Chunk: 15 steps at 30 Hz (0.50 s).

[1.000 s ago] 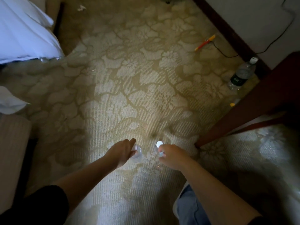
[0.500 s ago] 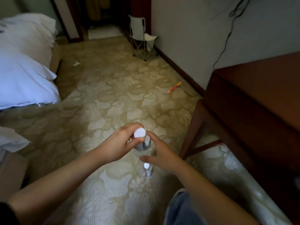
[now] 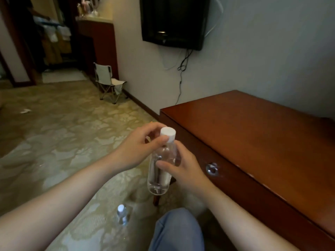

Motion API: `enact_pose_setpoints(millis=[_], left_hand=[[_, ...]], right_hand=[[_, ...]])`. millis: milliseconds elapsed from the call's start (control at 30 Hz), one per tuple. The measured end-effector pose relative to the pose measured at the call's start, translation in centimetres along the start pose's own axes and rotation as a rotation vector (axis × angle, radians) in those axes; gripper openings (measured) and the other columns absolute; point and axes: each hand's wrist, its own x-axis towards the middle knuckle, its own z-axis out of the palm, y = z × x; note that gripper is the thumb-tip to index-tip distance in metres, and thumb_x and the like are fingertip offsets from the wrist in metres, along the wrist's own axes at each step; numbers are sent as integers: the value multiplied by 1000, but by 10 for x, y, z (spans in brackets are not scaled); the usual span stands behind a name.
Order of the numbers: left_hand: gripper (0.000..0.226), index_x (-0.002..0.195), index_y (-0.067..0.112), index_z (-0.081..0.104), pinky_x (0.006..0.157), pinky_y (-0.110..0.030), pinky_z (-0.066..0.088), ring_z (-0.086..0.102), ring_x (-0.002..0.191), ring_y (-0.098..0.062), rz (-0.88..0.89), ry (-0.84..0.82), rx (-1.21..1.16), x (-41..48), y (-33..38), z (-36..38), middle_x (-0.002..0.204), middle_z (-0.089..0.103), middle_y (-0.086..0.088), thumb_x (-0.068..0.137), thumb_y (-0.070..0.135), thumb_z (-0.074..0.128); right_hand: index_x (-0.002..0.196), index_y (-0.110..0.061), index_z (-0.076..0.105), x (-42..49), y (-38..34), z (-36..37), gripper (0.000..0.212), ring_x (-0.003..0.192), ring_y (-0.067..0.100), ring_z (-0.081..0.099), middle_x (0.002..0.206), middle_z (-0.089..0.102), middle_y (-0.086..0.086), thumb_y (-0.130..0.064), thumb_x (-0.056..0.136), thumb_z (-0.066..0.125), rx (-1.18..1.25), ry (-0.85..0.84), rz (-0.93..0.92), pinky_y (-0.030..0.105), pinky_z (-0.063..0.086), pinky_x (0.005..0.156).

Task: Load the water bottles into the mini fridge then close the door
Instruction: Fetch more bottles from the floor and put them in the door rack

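Note:
A clear water bottle point(image 3: 160, 171) with a white cap hangs upright in the air in front of me, near the corner of the wooden desk. My left hand point(image 3: 137, 149) pinches it at the neck just under the cap. My right hand point(image 3: 183, 167) wraps around its body from the right. A second clear bottle point(image 3: 121, 215) with a white cap stands on the carpet below, beside my knee. No mini fridge is in view.
A dark wooden desk point(image 3: 253, 142) with a round metal drawer pull point(image 3: 211, 168) fills the right side. A wall-mounted TV point(image 3: 175, 20) hangs above it with cables trailing down. A small folding chair point(image 3: 108, 82) stands by the wall. Patterned carpet point(image 3: 54, 142) stretches left.
The bottle has risen from the carpet to chest height with both hands on it. My view has tilted up from the floor to the desk and wall. The second bottle stays on the carpet.

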Motion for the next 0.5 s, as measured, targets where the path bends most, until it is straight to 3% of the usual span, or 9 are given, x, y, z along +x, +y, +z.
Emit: enact_pose_setpoints(millis=[100,200,267,367,500], left_hand=[[33,112,34,57,80,-17,47,58,97,-7,32,-7,-77,3,27,27,106,62,0,82,47,51],[45,126,28,51,81,-17,50,59,101,-5,62,-53,-145,5,48,55,116,59,-2,83,42,53],[60,135,34,41,83,-23,52,58,106,-5,106,-107,-169,8,62,79,120,55,1,78,47,57],[73,137,54,26,86,-27,53,52,116,0,174,-141,-178,16,89,117,127,48,9,73,49,63],[81,134,61,22,96,-37,52,48,124,-2,277,-179,-256,29,136,169,134,46,14,73,38,70]], right_hand=[[117,-30,58,-20,-17,-39,50,104,13,65,110,69,-4,-44,70,71,33,83,15,49,51,94],[117,-19,59,-40,-35,-83,44,102,12,66,110,69,-1,-32,77,72,22,190,21,44,53,94],[113,-15,62,-55,-47,-113,33,98,14,68,106,71,2,-22,82,70,4,289,26,42,54,92],[107,-16,65,-78,-65,-154,26,92,13,70,99,73,1,-24,82,71,-70,414,23,38,56,88],[106,-15,67,-117,-87,-204,27,92,13,70,98,74,0,-27,82,71,-137,533,11,35,57,86]])
